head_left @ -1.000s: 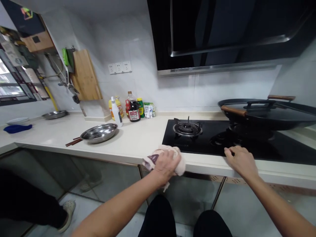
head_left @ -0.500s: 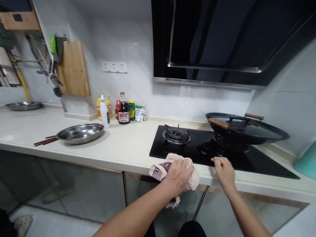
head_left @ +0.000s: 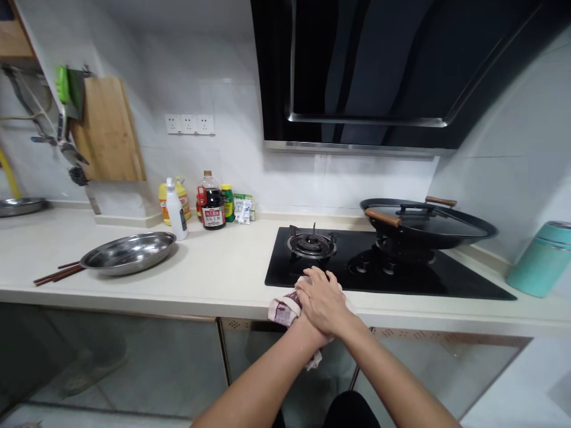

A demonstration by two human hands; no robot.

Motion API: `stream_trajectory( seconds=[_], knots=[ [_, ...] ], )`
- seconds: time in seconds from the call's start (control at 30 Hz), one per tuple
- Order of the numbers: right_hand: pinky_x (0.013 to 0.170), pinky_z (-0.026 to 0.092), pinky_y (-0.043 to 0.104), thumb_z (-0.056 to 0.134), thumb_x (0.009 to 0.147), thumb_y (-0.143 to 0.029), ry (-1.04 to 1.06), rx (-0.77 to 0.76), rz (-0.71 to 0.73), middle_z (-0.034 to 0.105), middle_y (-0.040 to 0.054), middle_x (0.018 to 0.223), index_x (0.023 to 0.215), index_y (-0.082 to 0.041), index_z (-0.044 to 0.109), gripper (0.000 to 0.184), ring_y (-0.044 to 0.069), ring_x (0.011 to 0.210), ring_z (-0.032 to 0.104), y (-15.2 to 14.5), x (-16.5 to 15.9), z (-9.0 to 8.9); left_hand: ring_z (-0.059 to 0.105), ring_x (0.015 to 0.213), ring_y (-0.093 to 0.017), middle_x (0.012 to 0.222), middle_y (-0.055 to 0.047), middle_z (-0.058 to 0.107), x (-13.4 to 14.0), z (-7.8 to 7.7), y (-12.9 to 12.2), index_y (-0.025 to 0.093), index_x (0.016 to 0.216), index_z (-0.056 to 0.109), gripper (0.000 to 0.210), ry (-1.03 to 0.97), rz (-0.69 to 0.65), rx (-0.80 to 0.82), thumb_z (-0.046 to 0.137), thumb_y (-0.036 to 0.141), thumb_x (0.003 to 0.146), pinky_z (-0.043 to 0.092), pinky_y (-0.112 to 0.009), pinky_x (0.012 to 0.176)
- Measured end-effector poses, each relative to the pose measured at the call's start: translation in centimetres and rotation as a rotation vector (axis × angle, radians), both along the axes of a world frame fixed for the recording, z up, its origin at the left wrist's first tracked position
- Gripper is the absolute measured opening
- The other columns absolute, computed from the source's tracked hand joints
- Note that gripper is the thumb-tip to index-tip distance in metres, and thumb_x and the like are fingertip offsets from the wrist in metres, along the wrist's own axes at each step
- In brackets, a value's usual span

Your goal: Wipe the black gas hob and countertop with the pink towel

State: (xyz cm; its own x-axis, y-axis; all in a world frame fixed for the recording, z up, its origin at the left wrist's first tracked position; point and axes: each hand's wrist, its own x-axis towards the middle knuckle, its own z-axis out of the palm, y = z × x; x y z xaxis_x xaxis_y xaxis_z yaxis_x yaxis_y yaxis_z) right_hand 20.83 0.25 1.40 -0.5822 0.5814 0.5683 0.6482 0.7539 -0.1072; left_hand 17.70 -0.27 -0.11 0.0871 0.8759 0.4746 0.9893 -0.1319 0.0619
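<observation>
A pale pink cloth with a purple pattern [head_left: 285, 309] lies bunched over the counter's front edge, just before the stove, part of it hanging down. My left hand [head_left: 308, 328] presses on it, mostly covered by my other hand. Across the back of it lies my right hand [head_left: 322, 300], fingers stretched out and slightly spread, holding nothing. Behind both hands is the black glass gas stove [head_left: 285, 267], with a bare burner [head_left: 312, 244] on its left side. A wok with a glass lid and wooden handles [head_left: 468, 232] sits on the right burner.
Left on the counter are a steel plate [head_left: 129, 252], wooden chopsticks [head_left: 60, 274], a white bottle [head_left: 175, 211], a soy sauce bottle [head_left: 213, 205] and a green bottle [head_left: 228, 203]. A mint-green container [head_left: 540, 261] stands right. The range hood [head_left: 357, 71] overhangs the stove.
My right hand has moved left from the stove's front edge onto my left hand, which stays on the cloth. The view has turned right, bringing more of the mint-green container in.
</observation>
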Motion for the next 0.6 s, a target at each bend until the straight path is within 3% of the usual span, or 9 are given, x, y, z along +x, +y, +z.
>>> stream_trajectory(
  seconds=[0.1, 0.2, 0.3, 0.4, 0.5, 0.6],
  knots=[
    [0.120, 0.022, 0.061, 0.038, 0.107, -0.034, -0.030, 0.000, -0.009, 0.051, 0.0101, 0.149, 0.128, -0.028, 0.068, 0.037, 0.031, 0.146, 0.033, 1.9, 1.9, 0.6, 0.047, 0.137, -0.041, 0.147, -0.009, 0.059, -1.3, 0.3, -0.4, 0.036, 0.146, 0.054, 0.059, 0.051, -0.071, 0.003, 0.066, 0.026, 0.090, 0.042, -0.061, 0.106],
    [0.115, 0.025, 0.065, 0.037, 0.106, -0.031, 0.063, 0.020, -0.095, 0.049, 0.0132, 0.149, 0.135, -0.025, 0.063, 0.040, 0.034, 0.143, 0.035, 4.0, 3.6, 1.3, 0.050, 0.132, -0.041, 0.144, -0.016, 0.059, -2.4, 1.0, -0.9, 0.024, 0.149, 0.052, 0.067, 0.141, -0.171, -0.014, 0.070, 0.030, 0.084, 0.043, -0.057, 0.107],
    [0.112, 0.030, 0.063, 0.037, 0.105, -0.032, 0.277, 0.098, -0.205, 0.053, 0.0172, 0.142, 0.131, -0.020, 0.064, 0.040, 0.035, 0.136, 0.040, 4.2, 4.3, 1.4, 0.059, 0.116, -0.038, 0.131, -0.022, 0.063, -3.2, 1.6, -0.9, 0.011, 0.143, 0.055, 0.078, 0.158, -0.204, -0.038, 0.078, 0.040, 0.074, 0.051, -0.049, 0.096],
    [0.113, 0.031, 0.055, 0.037, 0.105, -0.037, 0.404, 0.140, -0.113, 0.053, 0.0143, 0.140, 0.132, -0.022, 0.063, 0.040, 0.032, 0.135, 0.042, 1.9, 3.5, 0.4, 0.062, 0.110, -0.032, 0.127, -0.016, 0.066, -3.4, 1.6, -0.3, 0.019, 0.144, 0.054, 0.061, 0.146, -0.209, -0.044, 0.065, 0.032, 0.086, 0.053, -0.045, 0.091],
    [0.118, 0.026, 0.055, 0.035, 0.105, -0.033, 0.358, 0.114, 0.016, 0.052, 0.0104, 0.143, 0.133, -0.026, 0.063, 0.040, 0.030, 0.141, 0.039, 0.5, 2.5, -1.0, 0.064, 0.111, -0.031, 0.128, -0.011, 0.067, -3.2, 1.4, 0.3, 0.027, 0.145, 0.052, 0.052, 0.123, -0.174, -0.055, 0.049, 0.020, 0.094, 0.052, -0.047, 0.091],
    [0.120, 0.019, 0.062, 0.032, 0.104, -0.031, 0.344, 0.086, -0.066, 0.047, 0.0121, 0.150, 0.135, -0.025, 0.062, 0.043, 0.032, 0.147, 0.032, 2.4, 3.3, -1.2, 0.063, 0.111, -0.034, 0.127, -0.015, 0.066, -3.2, 1.5, 0.4, 0.020, 0.142, 0.055, 0.054, 0.117, -0.178, -0.070, 0.060, 0.033, 0.090, 0.053, -0.048, 0.090]
  ],
)
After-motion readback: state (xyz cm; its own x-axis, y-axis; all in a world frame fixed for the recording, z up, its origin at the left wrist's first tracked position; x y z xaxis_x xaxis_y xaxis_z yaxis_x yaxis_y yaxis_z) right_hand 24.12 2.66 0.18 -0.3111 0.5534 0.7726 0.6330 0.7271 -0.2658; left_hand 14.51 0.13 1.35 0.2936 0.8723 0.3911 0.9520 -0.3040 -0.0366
